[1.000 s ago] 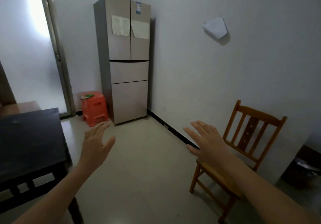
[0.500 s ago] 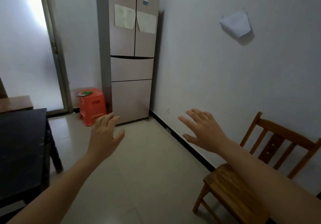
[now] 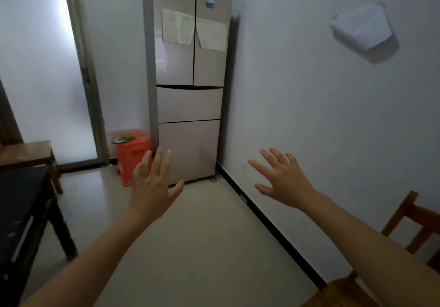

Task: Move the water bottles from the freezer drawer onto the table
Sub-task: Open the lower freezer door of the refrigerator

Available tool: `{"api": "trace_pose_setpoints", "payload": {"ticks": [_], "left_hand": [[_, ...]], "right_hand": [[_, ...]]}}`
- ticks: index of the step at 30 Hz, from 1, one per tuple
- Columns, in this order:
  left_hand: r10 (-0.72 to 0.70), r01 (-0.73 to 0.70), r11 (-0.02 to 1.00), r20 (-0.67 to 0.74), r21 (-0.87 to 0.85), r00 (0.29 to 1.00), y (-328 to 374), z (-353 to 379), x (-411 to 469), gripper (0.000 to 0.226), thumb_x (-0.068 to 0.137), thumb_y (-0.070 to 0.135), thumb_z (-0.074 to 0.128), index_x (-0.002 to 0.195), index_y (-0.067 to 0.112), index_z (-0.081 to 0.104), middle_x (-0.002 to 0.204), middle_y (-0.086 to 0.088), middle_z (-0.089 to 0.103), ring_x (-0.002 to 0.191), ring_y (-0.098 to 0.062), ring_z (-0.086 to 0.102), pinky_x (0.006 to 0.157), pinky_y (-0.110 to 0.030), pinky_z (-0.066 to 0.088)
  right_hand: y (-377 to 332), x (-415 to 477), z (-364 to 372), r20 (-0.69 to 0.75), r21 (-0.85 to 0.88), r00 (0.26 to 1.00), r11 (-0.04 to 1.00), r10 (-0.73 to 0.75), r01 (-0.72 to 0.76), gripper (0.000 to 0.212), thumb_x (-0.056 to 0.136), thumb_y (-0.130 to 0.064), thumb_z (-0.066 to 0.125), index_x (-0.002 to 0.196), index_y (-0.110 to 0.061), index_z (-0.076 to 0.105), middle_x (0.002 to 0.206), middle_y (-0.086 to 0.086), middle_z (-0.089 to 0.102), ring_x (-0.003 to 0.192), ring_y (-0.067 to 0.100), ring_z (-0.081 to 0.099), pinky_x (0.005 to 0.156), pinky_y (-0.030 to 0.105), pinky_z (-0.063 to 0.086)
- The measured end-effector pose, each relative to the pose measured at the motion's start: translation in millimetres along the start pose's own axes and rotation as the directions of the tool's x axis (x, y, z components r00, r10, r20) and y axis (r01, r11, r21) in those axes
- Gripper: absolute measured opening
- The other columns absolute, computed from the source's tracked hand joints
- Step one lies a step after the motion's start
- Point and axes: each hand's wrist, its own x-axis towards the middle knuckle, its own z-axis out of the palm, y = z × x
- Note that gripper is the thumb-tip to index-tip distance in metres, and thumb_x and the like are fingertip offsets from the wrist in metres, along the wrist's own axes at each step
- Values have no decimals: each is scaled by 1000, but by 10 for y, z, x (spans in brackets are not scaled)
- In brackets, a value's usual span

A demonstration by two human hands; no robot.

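Left hand [image 3: 152,187], right hand [image 3: 283,183] out ahead, fingers spread, empty; likely readying for drawer pull. Fridge [image 3: 188,68] in room corner, drawers [image 3: 189,104] closed; bottles not visible, presumably inside. Dark bench [image 3: 21,199] at left, well apart from fridge: carrying trip needed.

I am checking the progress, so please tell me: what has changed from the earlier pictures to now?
The view has moved closer to the refrigerator; the chair has slid toward the right edge and the table toward the left. Nothing was taken hold of or let go. The left hand and right hand stay raised, open and empty; the refrigerator drawers stay shut.
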Motion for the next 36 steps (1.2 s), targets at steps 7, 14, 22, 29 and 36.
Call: {"api": "trace_pose_setpoints", "payload": {"ticks": [7, 14, 22, 29, 36], "left_hand": [[-163, 163, 986, 8, 31, 987, 9, 596, 730, 104, 75, 79, -2, 141, 4, 30, 148, -19, 31, 137, -38, 26, 105, -56, 26], [-381, 377, 922, 31, 82, 924, -482, 1147, 1000, 103, 70, 81, 7, 146, 12, 16, 153, -12, 20, 141, -31, 13, 109, -52, 19], [-517, 518, 854, -39, 39, 855, -1465, 1545, 1859, 87, 77, 63, 31, 146, 12, 18, 153, -12, 20, 141, -31, 13, 108, -54, 21], [-514, 508, 857, -63, -90, 856, -2175, 1916, 2944, 91, 75, 68, 26, 145, 12, 20, 150, -13, 27, 139, -32, 18, 108, -52, 22], [-526, 506, 827, -17, -246, 851, -2467, 2493, 3716, 73, 87, 42, 55, 145, 13, 20, 150, -11, 26, 138, -27, 18, 107, -49, 24]], "right_hand": [[755, 860, 622, 94, 33, 992, 996, -82, 79, 65, 90, -53, 40, 146, -33, 12, 156, 8, 8, 143, 24, 5, 111, 48, 12], [739, 1634, 1363, 158, 133, 967, 975, -198, 178, 67, 90, -55, 37, 146, -35, 7, 157, 7, 1, 144, 23, 1, 112, 48, 9], [478, 3008, 1914, 139, 162, 950, 953, -280, 258, 66, 91, -54, 37, 146, -35, 5, 157, 8, -2, 144, 25, -4, 114, 50, 4], [510, 4288, 2185, 127, 153, 971, 971, -203, 184, 65, 91, -53, 38, 146, -36, 6, 157, 6, 1, 144, 22, -3, 115, 44, 3], [516, 4998, 2728, 200, 187, 961, 970, -191, 154, 65, 91, -53, 37, 146, -36, 6, 157, 6, -1, 144, 21, -4, 115, 42, 1]]}}
